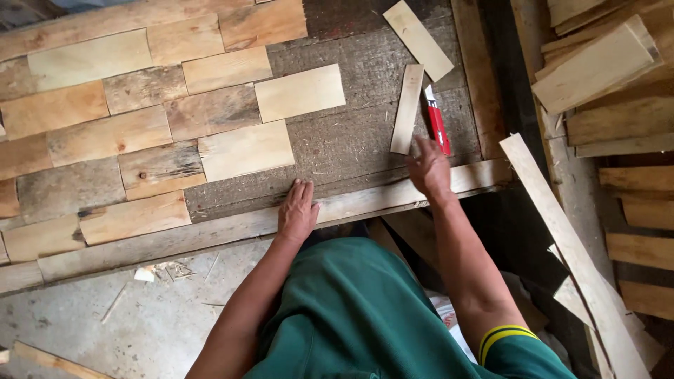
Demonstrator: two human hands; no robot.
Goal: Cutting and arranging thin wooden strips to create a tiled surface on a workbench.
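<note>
My left hand (298, 212) lies flat, palm down, on the long wooden edge rail (210, 231) of a board, fingers together, holding nothing. My right hand (428, 168) rests further right on the board, its fingertips touching the lower end of a narrow pale wood strip (407, 109). A red utility knife (438, 125) lies just right of that strip. Rectangular wood tiles (140, 126) are laid in staggered rows over the left part of the rough dark backing board (351, 140). The two palest tiles (246, 149) sit at the pattern's right edge.
Another pale strip (418, 38) lies at an angle near the top. A stack of cut wood pieces (611, 77) is piled at the right, and a long lath (569, 245) leans down diagonally beside it. Concrete floor with wood scraps (126, 309) shows at lower left.
</note>
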